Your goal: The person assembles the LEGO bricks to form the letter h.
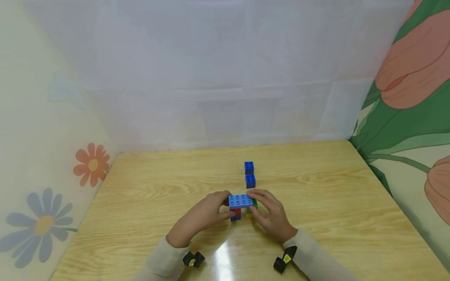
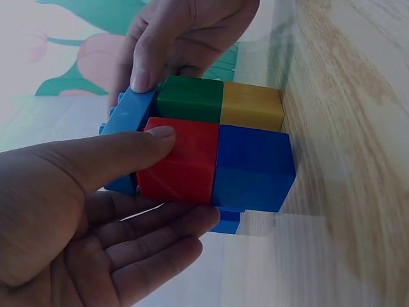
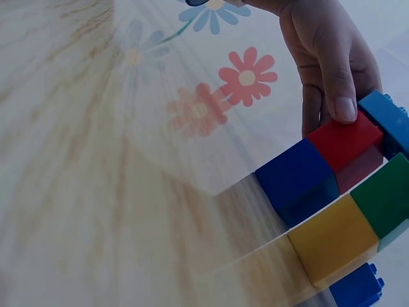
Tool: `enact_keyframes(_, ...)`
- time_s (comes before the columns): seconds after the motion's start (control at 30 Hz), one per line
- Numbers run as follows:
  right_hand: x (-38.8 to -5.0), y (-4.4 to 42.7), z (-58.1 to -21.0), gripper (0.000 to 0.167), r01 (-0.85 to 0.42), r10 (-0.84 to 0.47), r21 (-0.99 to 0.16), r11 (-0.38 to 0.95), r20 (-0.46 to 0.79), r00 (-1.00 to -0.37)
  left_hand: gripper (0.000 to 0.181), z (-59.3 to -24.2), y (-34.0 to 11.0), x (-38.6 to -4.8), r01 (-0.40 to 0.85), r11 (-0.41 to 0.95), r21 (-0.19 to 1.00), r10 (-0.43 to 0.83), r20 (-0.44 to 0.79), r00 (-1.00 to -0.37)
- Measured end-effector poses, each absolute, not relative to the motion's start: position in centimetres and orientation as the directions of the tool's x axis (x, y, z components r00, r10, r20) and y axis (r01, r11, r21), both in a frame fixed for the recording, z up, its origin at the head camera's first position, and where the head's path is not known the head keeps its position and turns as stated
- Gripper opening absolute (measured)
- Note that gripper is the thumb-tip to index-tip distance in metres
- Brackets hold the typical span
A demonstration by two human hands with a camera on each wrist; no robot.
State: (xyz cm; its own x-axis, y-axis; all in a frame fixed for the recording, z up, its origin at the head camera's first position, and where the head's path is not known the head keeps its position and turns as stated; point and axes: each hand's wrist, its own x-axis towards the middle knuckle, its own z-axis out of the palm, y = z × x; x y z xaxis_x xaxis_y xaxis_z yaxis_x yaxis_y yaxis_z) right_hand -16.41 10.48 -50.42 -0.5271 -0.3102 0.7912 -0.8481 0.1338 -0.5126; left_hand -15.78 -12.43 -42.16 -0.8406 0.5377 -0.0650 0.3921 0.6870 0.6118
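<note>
A light blue toy brick (image 1: 240,201) with studs on top bridges two short stacks. The left stack is a red brick (image 2: 182,160) over a dark blue brick (image 2: 255,167); the right one is a green brick (image 2: 190,99) over a yellow brick (image 2: 252,106). My left hand (image 1: 207,210) holds the red brick, its thumb on the near face and its fingers behind. At the other side my right hand (image 1: 274,216) pinches the right end of the light blue brick. In the right wrist view, the right hand is out of sight.
Two small dark blue bricks (image 1: 250,181) stand one behind the other, just beyond the stacks on the wooden table (image 1: 158,175). A white sheet (image 1: 211,78) hangs behind the table's far edge. Flower-patterned walls border both sides.
</note>
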Motion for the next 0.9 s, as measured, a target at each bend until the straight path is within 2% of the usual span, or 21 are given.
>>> enact_keyframes(0.2,-16.3,10.4,-50.0,0.044,-0.862,-0.307,-0.490,0.131,0.806,-0.505,0.028,-41.8,-12.7,-15.6,0.403,0.686,0.606,0.543,-0.057,-0.838)
enact_keyframes(0.5,-15.0,10.1,-47.0,0.044,-0.876,-0.298,-0.466,0.125,0.825,-0.481,0.033,-41.0,-13.1,-15.4,0.440,0.667,0.602,0.570,-0.032,-0.821)
enact_keyframes(0.73,-15.6,10.2,-48.5,0.043,-0.871,-0.290,-0.475,0.125,0.822,-0.490,0.029,-41.1,-13.2,-15.4,0.444,0.661,0.605,0.570,-0.020,-0.821)
enact_keyframes(0.9,-15.3,10.1,-47.8,0.045,-0.862,-0.299,-0.492,0.119,0.810,-0.504,0.028,-41.2,-13.3,-15.3,0.443,0.656,0.611,0.572,-0.020,-0.820)
